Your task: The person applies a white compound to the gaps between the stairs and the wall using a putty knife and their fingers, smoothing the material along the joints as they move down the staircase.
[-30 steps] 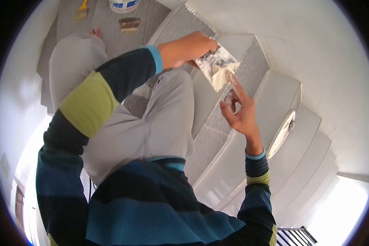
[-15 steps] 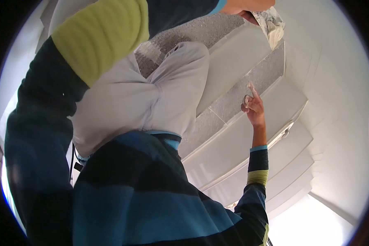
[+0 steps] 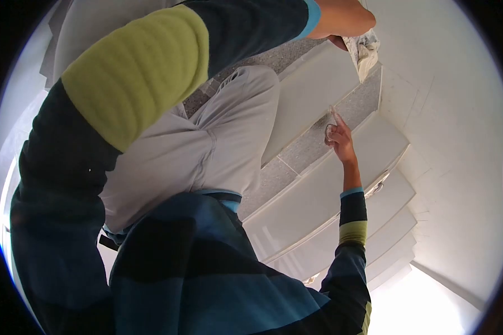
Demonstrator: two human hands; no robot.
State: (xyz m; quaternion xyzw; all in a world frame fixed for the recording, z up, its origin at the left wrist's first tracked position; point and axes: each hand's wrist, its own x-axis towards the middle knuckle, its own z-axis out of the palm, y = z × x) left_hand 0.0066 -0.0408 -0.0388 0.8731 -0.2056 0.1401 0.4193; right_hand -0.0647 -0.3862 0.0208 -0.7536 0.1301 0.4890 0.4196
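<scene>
My left hand point(image 3: 346, 19) is at the top, closed on a flat piece heaped with white putty point(image 3: 367, 51); its fingers are mostly hidden behind the hand. Lower down, my right hand point(image 3: 340, 137) reaches over a grey speckled strip point(image 3: 360, 100) of the stairs. The index finger is stretched out, smeared white, with its tip right at the edge of the pale step slab point(image 3: 313, 84). Its other fingers are loosely curled and also carry white smears.
More pale steps point(image 3: 324, 192) run down toward the lower right. A white wall point(image 3: 441, 123) with scratch marks borders the stairs on the right. My bent leg in light grey trousers point(image 3: 229, 117) lies beside the pale slab.
My right index fingertip has moved from over the grey strip to the slab's edge. The putty-laden piece has shifted slightly down and left in view as the camera moved.
</scene>
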